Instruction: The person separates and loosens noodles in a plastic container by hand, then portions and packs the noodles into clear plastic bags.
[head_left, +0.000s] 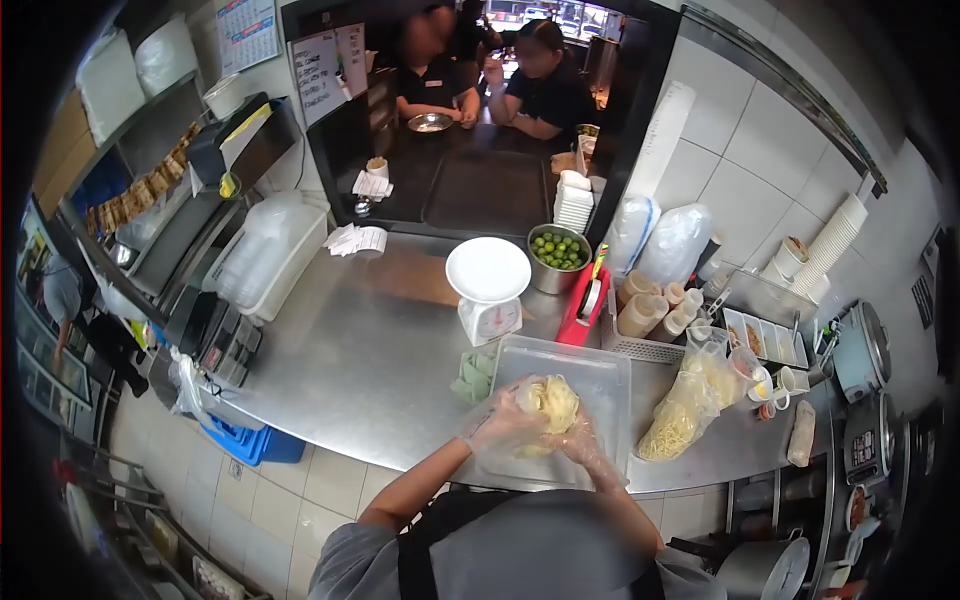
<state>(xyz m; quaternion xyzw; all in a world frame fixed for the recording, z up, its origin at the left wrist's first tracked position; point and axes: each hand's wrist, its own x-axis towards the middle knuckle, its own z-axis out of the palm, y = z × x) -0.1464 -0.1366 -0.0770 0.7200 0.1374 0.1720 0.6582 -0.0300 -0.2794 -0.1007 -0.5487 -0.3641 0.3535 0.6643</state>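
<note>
A pale yellow clump of noodles is held between my two hands, above a clear plastic tub. My left hand, in a thin clear glove, closes on its left side. On the lower right side my right hand, gloved too, grips the same clump. Some fingers are hidden behind the noodles. Just beyond the tub stands a white kitchen scale, its round pan bare. A green cloth lies against the tub's left edge. Right of the tub rests a clear bag of noodles.
Behind the tub are a red tape dispenser, a metal pot of green citrus fruits and a basket of sauce bottles. Two people stand beyond the pass-through window, near a dark tray. Another person is at far left.
</note>
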